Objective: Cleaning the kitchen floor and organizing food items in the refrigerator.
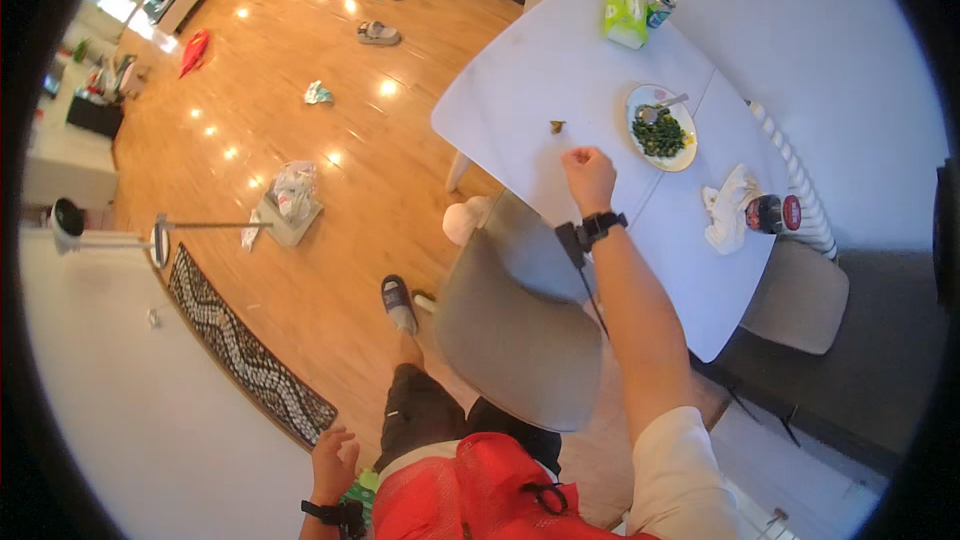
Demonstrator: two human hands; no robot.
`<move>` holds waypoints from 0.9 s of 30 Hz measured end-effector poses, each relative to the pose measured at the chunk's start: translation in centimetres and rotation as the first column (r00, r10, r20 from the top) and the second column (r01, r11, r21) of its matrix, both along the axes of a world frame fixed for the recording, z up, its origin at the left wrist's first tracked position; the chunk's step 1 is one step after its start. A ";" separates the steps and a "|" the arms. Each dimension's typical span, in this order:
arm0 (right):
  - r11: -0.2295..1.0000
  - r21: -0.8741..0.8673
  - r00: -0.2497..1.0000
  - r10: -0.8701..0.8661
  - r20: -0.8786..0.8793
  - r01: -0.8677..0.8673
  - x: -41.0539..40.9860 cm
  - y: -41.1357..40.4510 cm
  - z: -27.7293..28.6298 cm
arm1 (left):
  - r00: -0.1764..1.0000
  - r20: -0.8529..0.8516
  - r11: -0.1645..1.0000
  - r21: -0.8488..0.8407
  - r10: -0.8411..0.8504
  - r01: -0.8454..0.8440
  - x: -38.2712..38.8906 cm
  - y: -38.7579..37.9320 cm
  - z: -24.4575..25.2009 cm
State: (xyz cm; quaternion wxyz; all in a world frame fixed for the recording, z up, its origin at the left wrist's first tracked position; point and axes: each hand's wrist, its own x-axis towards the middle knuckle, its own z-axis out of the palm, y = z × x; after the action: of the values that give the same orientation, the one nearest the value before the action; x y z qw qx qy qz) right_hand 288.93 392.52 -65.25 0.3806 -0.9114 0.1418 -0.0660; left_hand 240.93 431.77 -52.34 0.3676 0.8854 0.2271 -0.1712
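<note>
My right hand (589, 176) is over the white table (517, 82), its fingers curled inward. Whether anything is between them is hidden. Just beyond the fingertips lies a small brown scrap (556, 126) on the tabletop. To the right of that hand is an oval plate (636, 97) with chopped dark leafy greens (660, 136) and a metal spoon (666, 106). Low at the left, beside my body, my left hand (334, 461) has loosely bent fingers and no visible object in it. A green item (363, 495), partly covered, shows near its wrist.
A grey chair (517, 345) stands between me and the table. On the tabletop are a green tissue pack (625, 19), a can (661, 9), a crumpled white cloth (726, 214) and a dark jar (765, 214). A long-handled dustpan (291, 225) holding plastic stands on the wooden floor, with shoes (378, 33) farther off.
</note>
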 end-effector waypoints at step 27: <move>-0.114 0.983 0.979 0.125 0.158 -0.144 -6.5 6.6 22.1 | 0.959 -0.044 0.960 0.006 -0.280 0.280 14.4 13.6 -0.8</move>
State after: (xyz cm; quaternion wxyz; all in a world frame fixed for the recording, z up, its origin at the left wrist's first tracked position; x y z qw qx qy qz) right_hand 282.46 399.08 -43.17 0.9349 -0.3389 0.0485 0.0937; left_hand 255.33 445.40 -53.13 0.3292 0.9071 0.1084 -0.2388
